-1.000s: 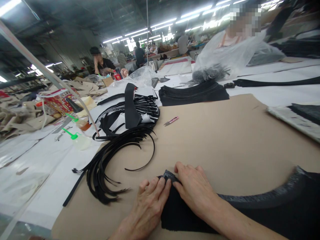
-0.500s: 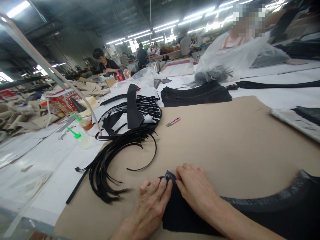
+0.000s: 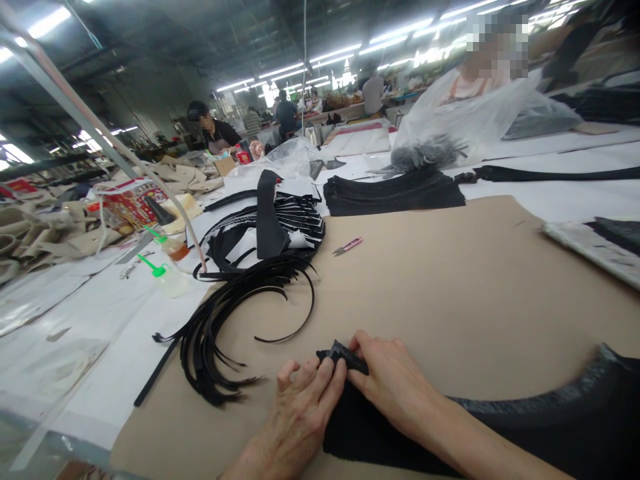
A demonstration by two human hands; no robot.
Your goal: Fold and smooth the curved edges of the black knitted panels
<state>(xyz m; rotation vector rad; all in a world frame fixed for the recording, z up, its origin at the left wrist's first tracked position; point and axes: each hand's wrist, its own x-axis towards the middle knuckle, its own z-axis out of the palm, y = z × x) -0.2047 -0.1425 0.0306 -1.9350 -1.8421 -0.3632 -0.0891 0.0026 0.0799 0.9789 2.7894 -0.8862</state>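
A black fabric piece (image 3: 360, 427) with a long curved edge lies in front of me and runs off to the lower right. A grey, shiny strip (image 3: 530, 405) follows that curve. At its left end, my left hand (image 3: 310, 403) presses its fingertips onto the corner, the fingers close together. My right hand (image 3: 387, 373) pinches the edge beside it between thumb and fingers, and a small black flap is turned up there. The fingers partly hide the folded corner.
Brown board (image 3: 450, 280) lies beneath the work. Black strips (image 3: 210, 347) and thread snips (image 3: 348, 246) rest on it. Behind are stacked black pieces (image 3: 395, 193), a plastic bag (image 3: 450, 127) and green-tipped bottles (image 3: 163, 277). A slanted pole (image 3: 115, 147) stands left; people work farther back.
My right hand has gone from resting over the edge to pinching it, and the black edge is now lifted and folded. My left hand stays nearly in place.
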